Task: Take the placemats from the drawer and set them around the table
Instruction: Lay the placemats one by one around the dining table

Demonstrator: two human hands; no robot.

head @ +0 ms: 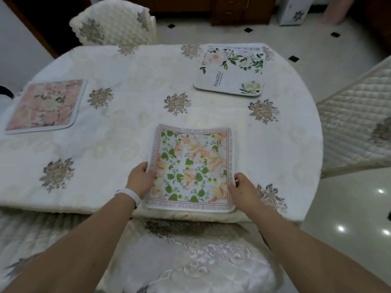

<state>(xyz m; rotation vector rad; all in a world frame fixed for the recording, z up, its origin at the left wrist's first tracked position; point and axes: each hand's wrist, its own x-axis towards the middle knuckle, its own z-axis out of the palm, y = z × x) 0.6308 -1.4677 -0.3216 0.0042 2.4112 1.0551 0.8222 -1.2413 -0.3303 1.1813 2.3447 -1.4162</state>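
Square floral placemat with peach blooms, green leaves and lettered border [191, 168] flat at near edge of round worktop under white embroidered cloth [135, 85]. Left hand [140, 179] pinches its left edge, right hand [243, 190] its right edge. Pink floral placemat [45, 105] far left; white placemat with green sprigs [231, 70] far right. White wristband [132, 194] on left wrist.

Matt cloth placemat [190, 168] on embroidered tablecloth [135, 115]; glossy floor [349, 208].
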